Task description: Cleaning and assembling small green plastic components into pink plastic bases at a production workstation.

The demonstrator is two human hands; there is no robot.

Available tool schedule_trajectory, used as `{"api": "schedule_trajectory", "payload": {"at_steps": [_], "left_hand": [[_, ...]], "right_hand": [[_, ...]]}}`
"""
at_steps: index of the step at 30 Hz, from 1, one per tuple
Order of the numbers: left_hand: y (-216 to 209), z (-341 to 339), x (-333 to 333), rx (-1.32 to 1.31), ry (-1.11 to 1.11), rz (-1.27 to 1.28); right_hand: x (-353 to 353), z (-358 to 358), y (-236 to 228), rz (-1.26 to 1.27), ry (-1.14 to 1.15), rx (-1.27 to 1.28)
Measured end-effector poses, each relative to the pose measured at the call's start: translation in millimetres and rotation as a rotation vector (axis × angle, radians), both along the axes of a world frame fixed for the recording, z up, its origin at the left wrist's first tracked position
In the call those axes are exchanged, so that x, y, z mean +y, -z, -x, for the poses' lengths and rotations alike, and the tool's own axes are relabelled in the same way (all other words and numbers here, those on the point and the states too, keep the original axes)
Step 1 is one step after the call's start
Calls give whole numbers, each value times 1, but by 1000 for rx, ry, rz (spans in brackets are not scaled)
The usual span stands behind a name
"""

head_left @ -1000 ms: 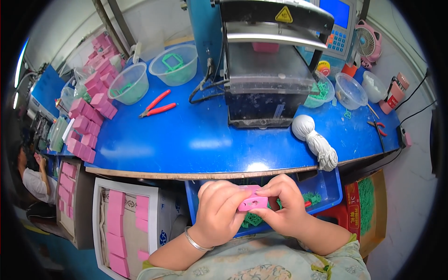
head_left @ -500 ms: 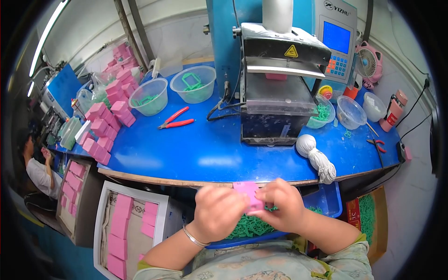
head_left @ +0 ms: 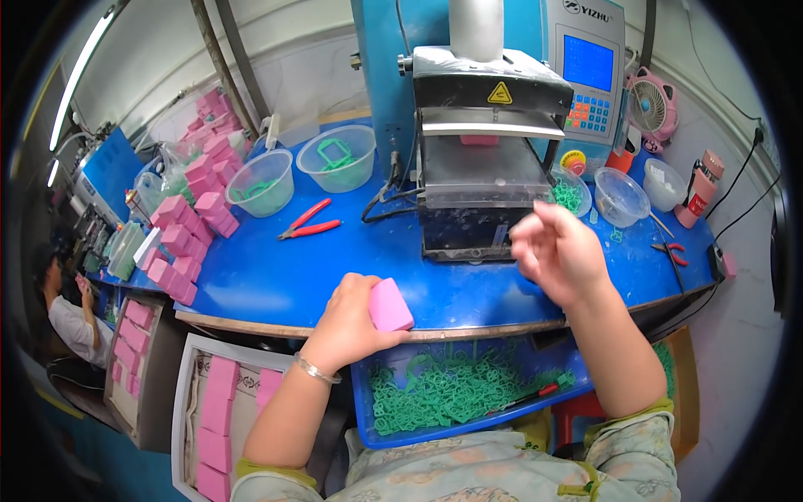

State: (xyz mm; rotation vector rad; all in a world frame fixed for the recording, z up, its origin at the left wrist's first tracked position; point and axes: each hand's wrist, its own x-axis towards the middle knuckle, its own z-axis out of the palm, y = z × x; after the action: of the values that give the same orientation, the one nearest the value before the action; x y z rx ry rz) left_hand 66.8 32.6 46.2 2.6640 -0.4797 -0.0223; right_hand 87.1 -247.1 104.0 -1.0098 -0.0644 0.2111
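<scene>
My left hand (head_left: pixel 347 322) grips a small pink box (head_left: pixel 390 304) at the front edge of the blue table (head_left: pixel 351 259). My right hand (head_left: pixel 559 251) is raised in front of the black press machine (head_left: pixel 481 151), fingers loosely apart, holding nothing that I can see. Below the table edge, between my arms, a blue tray (head_left: pixel 368 410) holds several green plastic rings (head_left: pixel 452 389) and a red-handled tool (head_left: pixel 535 395).
Stacks of pink boxes (head_left: pixel 188 226) line the table's left side. Two clear bowls (head_left: pixel 339 159) and red pliers (head_left: pixel 308 222) lie left of the machine. Smaller bowls (head_left: pixel 621 197), a pink fan (head_left: pixel 652 105) and a control panel (head_left: pixel 590 71) stand right. A crate of pink boxes (head_left: pixel 219 418) sits lower left. Another person (head_left: pixel 67 309) sits far left.
Both hands held the pink box together near my lap. Now my right hand has let go and risen toward the machine, while my left hand keeps the box at the table edge.
</scene>
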Motion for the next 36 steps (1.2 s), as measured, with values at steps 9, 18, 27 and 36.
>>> {"api": "schedule_trajectory", "payload": {"at_steps": [9,18,27,36], "left_hand": [[2,1,-15,-71,-39,1081],[-34,33,-20,-812,27,637],[-39,10,-41,-109,307,395],[-15,9,-4,-378,-36,362]], "right_hand": [[-2,-16,-7,-56,-94,54],[-16,60,28,-336,-509,-50],[1,90,50,-157,-875,306],[18,103,87,-320,-996,371]]}}
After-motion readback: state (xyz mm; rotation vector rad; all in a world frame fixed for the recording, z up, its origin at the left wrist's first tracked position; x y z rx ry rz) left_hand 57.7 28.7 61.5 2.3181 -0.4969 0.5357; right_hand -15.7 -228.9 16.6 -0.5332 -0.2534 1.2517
